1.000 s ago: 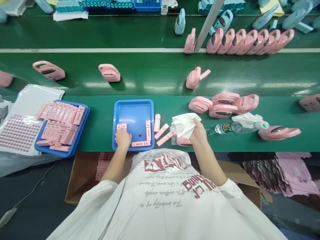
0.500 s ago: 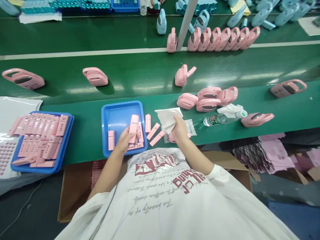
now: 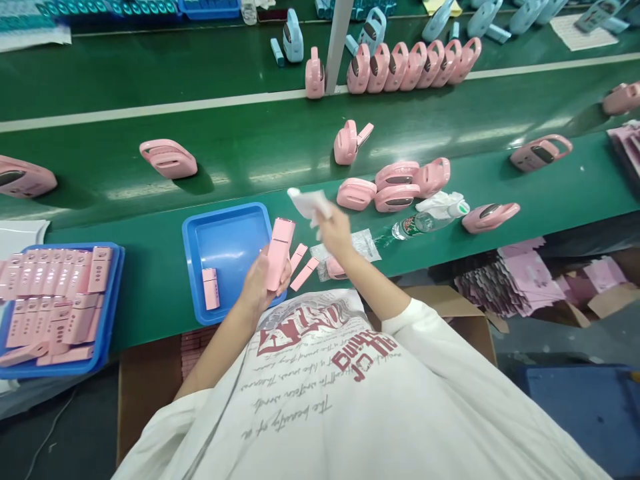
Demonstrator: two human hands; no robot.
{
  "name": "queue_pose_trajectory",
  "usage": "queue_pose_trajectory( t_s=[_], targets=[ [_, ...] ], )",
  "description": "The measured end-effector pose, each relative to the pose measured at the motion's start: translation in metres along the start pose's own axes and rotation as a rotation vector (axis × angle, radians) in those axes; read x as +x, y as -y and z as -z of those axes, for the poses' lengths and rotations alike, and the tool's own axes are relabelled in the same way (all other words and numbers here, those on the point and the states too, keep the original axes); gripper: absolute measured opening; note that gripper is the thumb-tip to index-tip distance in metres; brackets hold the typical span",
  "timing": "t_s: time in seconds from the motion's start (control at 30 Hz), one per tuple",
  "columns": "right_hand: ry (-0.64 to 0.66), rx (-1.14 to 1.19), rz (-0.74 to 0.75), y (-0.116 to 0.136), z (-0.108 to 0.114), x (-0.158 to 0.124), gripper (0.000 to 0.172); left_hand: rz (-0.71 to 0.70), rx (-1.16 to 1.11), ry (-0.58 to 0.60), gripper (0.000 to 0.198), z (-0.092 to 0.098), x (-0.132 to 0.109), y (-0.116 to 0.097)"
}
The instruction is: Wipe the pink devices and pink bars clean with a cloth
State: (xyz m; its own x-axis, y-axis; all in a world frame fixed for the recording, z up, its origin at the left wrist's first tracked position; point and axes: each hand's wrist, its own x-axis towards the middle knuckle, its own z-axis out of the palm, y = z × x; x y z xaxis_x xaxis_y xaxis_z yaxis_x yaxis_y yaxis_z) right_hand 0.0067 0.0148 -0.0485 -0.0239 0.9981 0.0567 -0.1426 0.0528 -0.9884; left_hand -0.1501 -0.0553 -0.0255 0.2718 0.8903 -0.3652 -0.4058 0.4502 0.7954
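Observation:
My left hand (image 3: 257,283) is closed around a pink rectangular case (image 3: 281,253), held tilted above the right side of a blue tray (image 3: 195,230). Another pink case (image 3: 211,289) stands in the tray's left part. To the right, my right hand (image 3: 334,230) grips a white cloth (image 3: 311,201), blurred by motion, with the cloth's free end pointing left. Two slim pink pieces (image 3: 304,273) lie on the green table between the hands. Below my right wrist, a clear plastic bag (image 3: 367,245) lies beside a partly hidden pink object (image 3: 335,269).
On the left, a second blue tray (image 3: 116,287) is filled with several pink cases. Pink handled devices (image 3: 397,198) cluster behind a plastic bottle (image 3: 425,223) at right. More pink devices stand along the conveyor (image 3: 260,143) and its far ledge. An open cardboard box (image 3: 150,393) sits below the table edge.
My left hand has raised and tilted the pink case. My right hand has swung the cloth left, toward the case. The whole view has shifted a little to the right.

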Motion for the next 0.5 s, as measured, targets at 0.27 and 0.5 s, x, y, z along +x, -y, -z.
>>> queue_pose_trajectory(
  t_s=[0.27, 0.5],
  targets=[
    [-0.240, 0.606, -0.474, -0.002, -0.002, 0.001, 0.035, 0.045, -0.117, -0.073, 0.053, -0.002, 0.001, -0.006],
    [0.160, -0.026, 0.086, 0.014, -0.023, -0.038, 0.031, 0.070, 0.011, -0.122, 0.058, 0.002, 0.005, 0.002]
  ],
)
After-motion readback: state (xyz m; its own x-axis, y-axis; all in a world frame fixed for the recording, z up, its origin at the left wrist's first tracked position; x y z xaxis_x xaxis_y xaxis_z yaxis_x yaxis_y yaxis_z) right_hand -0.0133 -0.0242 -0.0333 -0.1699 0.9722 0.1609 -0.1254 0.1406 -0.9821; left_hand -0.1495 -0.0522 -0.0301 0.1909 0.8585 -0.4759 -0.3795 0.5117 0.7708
